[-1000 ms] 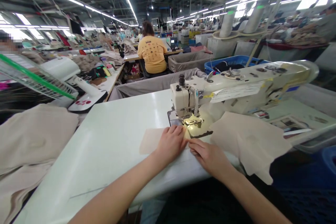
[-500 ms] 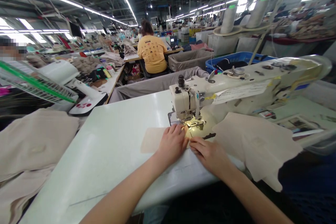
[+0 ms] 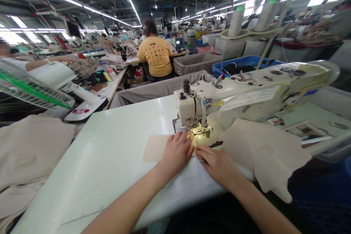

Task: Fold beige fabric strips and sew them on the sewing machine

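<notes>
A small beige fabric piece lies flat on the pale sewing table, its right part under my left hand. That hand presses on the cloth, fingers together and tips close to the presser foot of the sewing machine. My right hand is closed in a pinch at the cloth's near right edge, just below the lit needle plate. The thumb side and the pinched cloth are mostly hidden. A larger beige fabric piece lies right of the needle area and hangs over the table's front edge.
Stacked beige fabric lies at the left. Behind it stand a white fan and a person's arm. A co-worker in a yellow shirt sits ahead beyond a grey cloth bin. Thread cones and a blue basket are behind the machine.
The view has shifted slightly. Both my hands keep nearly the same place by the needle area. At the left, another person's arm now shows reaching over the fabric pile.
</notes>
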Demonstrator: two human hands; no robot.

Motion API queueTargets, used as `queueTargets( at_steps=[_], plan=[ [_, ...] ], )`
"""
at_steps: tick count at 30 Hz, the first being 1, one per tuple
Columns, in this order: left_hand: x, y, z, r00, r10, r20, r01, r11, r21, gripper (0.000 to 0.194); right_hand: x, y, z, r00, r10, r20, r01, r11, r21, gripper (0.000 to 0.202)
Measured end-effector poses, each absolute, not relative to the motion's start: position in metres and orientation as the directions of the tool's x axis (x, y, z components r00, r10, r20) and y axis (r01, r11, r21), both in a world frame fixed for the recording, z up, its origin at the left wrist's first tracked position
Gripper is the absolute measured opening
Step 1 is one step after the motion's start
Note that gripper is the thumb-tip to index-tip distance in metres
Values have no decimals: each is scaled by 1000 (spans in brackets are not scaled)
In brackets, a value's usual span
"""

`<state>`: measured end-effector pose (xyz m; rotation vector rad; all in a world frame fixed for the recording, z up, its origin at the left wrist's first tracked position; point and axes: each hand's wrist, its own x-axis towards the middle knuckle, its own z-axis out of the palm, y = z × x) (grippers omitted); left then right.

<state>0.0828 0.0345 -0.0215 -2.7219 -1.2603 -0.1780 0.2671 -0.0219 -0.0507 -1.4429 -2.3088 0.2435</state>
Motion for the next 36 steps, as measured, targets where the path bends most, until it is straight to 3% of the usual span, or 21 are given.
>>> queueTargets(
  at_steps=[6,12,28,36],
  plan=[
    [77,24,-29,687,699,199,721,-689,-71,33,268,-22,-49,-399,885,242,814,463,-350,24],
    [71,8,-33,794,584,166,591,-807,10,23,270,-28,-51,-413,885,213,819,463,-338,33],
    [65,70,-25,782,582,221,581,-810,76,24,261,15,-33,-376,910,176,836,416,-359,25],
    [61,68,-28,764,574,296,584,-809,63,25,263,-5,-43,-346,914,209,827,403,-391,32]
  ],
)
